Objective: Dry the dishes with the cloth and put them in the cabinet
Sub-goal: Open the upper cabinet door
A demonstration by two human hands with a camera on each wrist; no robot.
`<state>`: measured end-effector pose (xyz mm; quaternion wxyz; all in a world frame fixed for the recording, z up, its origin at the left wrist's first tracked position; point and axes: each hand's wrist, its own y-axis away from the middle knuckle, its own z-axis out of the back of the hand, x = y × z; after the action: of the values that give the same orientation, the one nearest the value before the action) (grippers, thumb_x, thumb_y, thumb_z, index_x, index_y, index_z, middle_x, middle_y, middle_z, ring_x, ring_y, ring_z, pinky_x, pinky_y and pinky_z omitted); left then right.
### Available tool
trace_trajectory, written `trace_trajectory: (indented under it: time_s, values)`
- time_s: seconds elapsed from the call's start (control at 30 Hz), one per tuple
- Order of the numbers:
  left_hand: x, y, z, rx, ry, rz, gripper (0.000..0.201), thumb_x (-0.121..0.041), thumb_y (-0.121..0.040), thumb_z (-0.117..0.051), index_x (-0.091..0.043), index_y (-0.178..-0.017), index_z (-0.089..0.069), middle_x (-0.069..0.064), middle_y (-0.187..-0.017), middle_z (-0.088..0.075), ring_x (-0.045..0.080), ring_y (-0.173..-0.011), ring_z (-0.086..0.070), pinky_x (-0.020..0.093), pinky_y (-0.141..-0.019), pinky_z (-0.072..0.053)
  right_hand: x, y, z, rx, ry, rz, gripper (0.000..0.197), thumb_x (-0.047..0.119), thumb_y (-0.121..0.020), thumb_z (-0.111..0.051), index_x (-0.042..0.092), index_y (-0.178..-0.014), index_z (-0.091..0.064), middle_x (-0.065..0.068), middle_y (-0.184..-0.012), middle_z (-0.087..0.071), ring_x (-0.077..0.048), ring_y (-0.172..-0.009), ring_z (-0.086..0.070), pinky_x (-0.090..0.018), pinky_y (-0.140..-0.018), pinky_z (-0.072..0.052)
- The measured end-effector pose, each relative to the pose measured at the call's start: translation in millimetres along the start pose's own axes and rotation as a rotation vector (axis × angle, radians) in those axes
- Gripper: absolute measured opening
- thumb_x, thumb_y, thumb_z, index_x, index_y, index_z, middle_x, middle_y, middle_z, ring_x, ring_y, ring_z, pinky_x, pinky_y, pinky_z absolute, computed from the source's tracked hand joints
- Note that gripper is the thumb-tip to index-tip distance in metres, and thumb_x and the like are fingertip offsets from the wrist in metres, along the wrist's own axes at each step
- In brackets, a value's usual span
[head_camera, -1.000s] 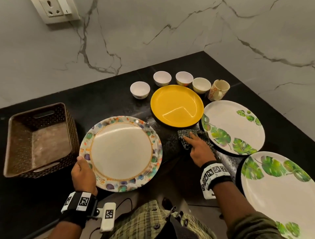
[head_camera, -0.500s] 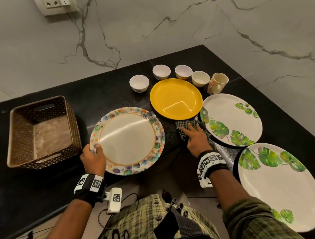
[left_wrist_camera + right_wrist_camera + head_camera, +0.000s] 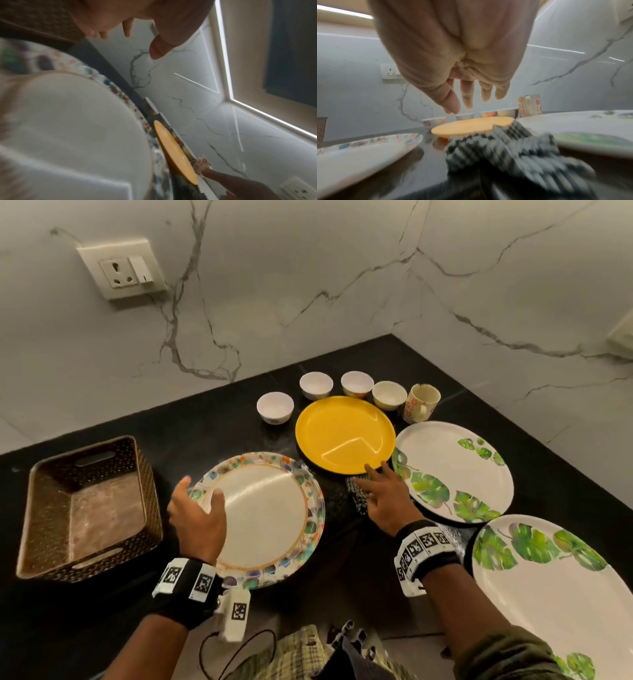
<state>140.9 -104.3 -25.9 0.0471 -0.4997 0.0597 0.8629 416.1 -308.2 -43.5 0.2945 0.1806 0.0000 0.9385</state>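
Barely started — every dish looks undried on the desk. Left hand hovers open over the floral plate near the front edge, right hand open above the checkered cloth beside it — drying and the cabinet are all left.

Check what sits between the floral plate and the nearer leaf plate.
The checked cloth, lying on the black counter just below the yellow plate. The right hand is open over it. Head view shows this best.
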Motion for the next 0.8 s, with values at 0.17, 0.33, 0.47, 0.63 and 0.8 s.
trace_trajectory:
  time_s: [0.17,0.33,0.47,0.63,0.8]
  values:
    - [-94,-18,-21,0.168,0.189,-0.243,0.052,-0.032,-0.1,-0.06,-0.025,-0.148,-0.04,0.006,-0.154,-0.041,0.021,-0.137,-0.045,0.042,-0.111,-0.043,33,-29,67,-0.163,-0.048,0.124,0.06,0.002,-0.091,-0.058,0.032,-0.143,-0.057,-0.002,-0.162,-0.036,-0.034,-0.155,-0.016,-0.055,-0.123,-0.02]
    - [-220,-39,-28,0.316,0.328,-0.471,0.049,-0.034,-0.101,-0.059,-0.016,-0.144,-0.045,0.004,-0.143,-0.055,0.017,-0.128,-0.056,0.032,-0.104,-0.048,73,-70,172,-0.428,-0.167,0.277,0.049,0.004,-0.094,-0.06,0.024,-0.138,-0.061,-0.006,-0.154,-0.048,-0.03,-0.151,-0.03,-0.049,-0.121,-0.03]
    - [-317,-51,-24,0.386,0.498,-0.537,0.063,-0.047,-0.092,-0.069,-0.017,-0.142,-0.045,0.005,-0.137,-0.06,0.018,-0.119,-0.063,0.042,-0.103,-0.054,105,-89,267,-0.629,-0.292,0.306,0.041,0.013,-0.096,-0.061,0.024,-0.136,-0.064,0.0,-0.147,-0.056,-0.017,-0.141,-0.046,-0.03,-0.118,-0.03]
    - [-398,-50,-9,0.602,0.962,-0.36,0.076,-0.041,-0.087,-0.078,-0.007,-0.146,-0.043,0.011,-0.14,-0.058,0.021,-0.125,-0.059,0.039,-0.104,-0.053,123,-107,349,-0.685,-1.12,0.173,0.039,0.026,-0.088,-0.07,0.011,-0.124,-0.066,-0.005,-0.121,-0.069,-0.022,-0.115,-0.064,-0.038,-0.109,-0.047]
    - [-432,-48,-8,0.669,1.176,-0.286,0.056,-0.037,-0.089,-0.076,0.003,-0.127,-0.064,0.015,-0.122,-0.07,0.023,-0.113,-0.069,0.035,-0.098,-0.057,127,-106,393,-0.372,-2.06,0.262,0.05,0.032,-0.097,-0.065,0.006,-0.133,-0.043,-0.02,-0.134,-0.061,-0.033,-0.124,-0.061,-0.047,-0.109,-0.046]
